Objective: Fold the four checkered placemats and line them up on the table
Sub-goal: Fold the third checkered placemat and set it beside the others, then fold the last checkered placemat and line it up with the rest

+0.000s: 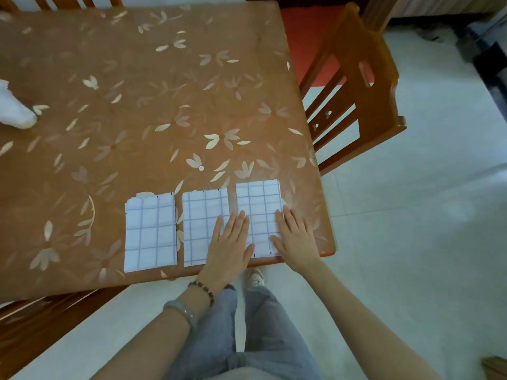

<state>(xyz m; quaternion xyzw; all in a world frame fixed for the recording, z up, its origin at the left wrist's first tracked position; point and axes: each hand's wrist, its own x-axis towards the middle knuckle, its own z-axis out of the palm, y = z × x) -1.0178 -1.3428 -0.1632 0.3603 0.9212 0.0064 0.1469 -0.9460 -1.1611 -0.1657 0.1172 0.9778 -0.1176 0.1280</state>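
Three folded white placemats with a blue check lie side by side near the front edge of the table (164,105): a left one (150,233), a middle one (201,223) and a right one (258,207). My left hand (230,248) lies flat with straight fingers over the gap between the middle and right placemats, touching both. My right hand (295,239) presses flat on the right placemat's right edge, close to the table's corner. A fourth placemat does not show in the row.
The table wears a brown cloth with pale flower prints. A white bundle (13,108) sits at the far left edge. A wooden chair (356,86) stands at the table's right side, another chair (41,319) at front left. Pale tiled floor lies to the right.
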